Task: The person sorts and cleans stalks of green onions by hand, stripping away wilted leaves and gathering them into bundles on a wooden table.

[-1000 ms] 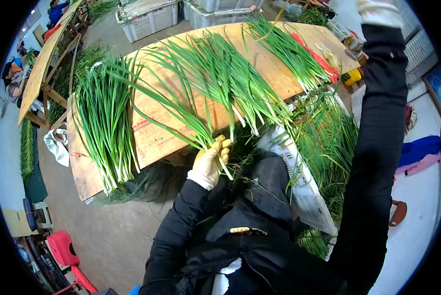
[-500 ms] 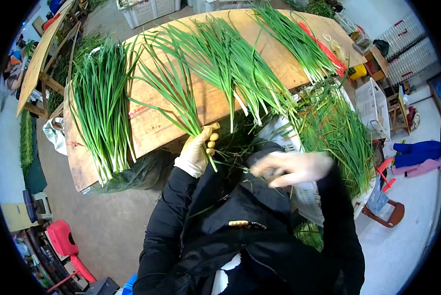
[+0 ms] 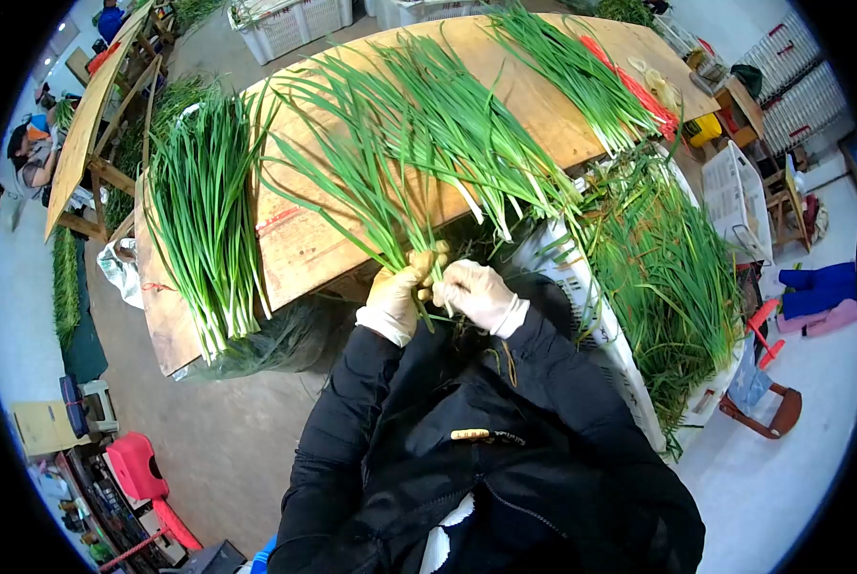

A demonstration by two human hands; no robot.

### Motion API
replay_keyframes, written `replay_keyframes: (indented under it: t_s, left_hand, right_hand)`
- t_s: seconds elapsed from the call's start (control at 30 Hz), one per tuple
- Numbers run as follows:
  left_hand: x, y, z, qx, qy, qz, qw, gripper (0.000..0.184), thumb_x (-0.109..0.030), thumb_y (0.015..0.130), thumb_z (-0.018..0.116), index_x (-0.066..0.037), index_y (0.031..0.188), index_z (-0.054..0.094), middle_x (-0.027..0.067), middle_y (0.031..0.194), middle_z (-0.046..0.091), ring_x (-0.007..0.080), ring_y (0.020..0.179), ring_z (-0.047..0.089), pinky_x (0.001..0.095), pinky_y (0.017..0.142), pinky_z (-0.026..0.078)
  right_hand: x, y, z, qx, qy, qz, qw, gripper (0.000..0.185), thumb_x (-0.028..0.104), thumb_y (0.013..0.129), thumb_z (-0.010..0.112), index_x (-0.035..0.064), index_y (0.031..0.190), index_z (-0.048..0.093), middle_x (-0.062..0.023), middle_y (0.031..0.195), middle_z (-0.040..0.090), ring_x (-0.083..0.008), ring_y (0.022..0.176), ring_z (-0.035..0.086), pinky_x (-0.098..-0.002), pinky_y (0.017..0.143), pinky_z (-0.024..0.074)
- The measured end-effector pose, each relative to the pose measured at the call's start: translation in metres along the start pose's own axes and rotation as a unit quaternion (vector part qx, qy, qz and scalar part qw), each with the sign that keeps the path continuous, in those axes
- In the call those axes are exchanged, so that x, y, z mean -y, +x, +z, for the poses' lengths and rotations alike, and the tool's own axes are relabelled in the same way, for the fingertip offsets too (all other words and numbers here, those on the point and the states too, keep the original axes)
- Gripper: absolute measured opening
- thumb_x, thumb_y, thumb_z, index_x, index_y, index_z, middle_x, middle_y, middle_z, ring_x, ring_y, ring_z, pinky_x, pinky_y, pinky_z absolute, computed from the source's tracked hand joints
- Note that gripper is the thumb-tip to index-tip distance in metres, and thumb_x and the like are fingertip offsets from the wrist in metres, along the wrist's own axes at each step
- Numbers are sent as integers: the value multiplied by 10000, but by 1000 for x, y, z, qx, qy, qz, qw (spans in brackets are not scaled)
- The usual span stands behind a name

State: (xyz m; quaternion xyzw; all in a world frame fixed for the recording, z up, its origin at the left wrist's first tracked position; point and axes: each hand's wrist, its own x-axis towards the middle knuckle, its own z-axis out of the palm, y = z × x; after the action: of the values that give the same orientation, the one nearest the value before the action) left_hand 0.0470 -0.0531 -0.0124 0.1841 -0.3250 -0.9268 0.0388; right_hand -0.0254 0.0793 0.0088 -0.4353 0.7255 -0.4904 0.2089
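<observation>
My left hand [image 3: 397, 292], in a pale glove, is closed round the white stem ends of a small bunch of long green stalks [image 3: 376, 225], whose leaves fan out over the wooden table [image 3: 290, 244]. Right beside it, my gloved right hand [image 3: 476, 292] has its fingers pinched at the stem bases; what they hold is too small to make out. A thick pile of stalks [image 3: 208, 220] lies at the table's left end. More stalks [image 3: 486, 139] lie across the middle, and another bunch [image 3: 582, 81] rests beside red strips at the far right.
A white crate [image 3: 605, 330] heaped with loose greens [image 3: 668, 273] stands against the table's right side. Another white crate [image 3: 736, 206] and a brown stool [image 3: 782, 413] are further right. A red chair [image 3: 137, 467] is at lower left. A person [image 3: 38, 158] is at far left.
My right hand came down from the upper right and now meets my left hand at the stem bases. The bunch in my left hand looks fuller, with leaves further right.
</observation>
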Motion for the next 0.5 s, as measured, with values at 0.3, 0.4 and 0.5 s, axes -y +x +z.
replay_keyframes:
  t_s: [0.3, 0.4, 0.5]
  left_hand:
    - [-21, 10, 8, -45, -35, 69, 996, 208, -60, 777, 531, 24, 967, 552, 43, 783, 597, 33, 498, 405, 142, 427, 332]
    - [-36, 4, 14, -53, 44, 89, 994, 217, -27, 746, 547, 14, 959, 555, 45, 792, 596, 57, 564, 463, 183, 499, 392]
    - [-23, 8, 12, -108, 54, 68, 990, 321, -36, 745, 529, 10, 1060, 493, 98, 930, 569, 131, 715, 546, 242, 625, 470]
  right_hand:
    - [17, -72, -15, 1, -358, -172, 918, 196, 228, 711, 566, 103, 589, 478, -29, 581, 433, -195, 558, 473, -305, 489, 403]
    - [-20, -94, -28, 198, -384, 23, 901, 242, 334, 730, 560, 97, 705, 519, -58, 667, 509, -230, 641, 534, -325, 543, 438]
    - [17, -28, -57, -43, -385, 23, 922, 274, 350, 733, 575, 83, 770, 524, -84, 701, 511, -247, 678, 534, -341, 570, 441]
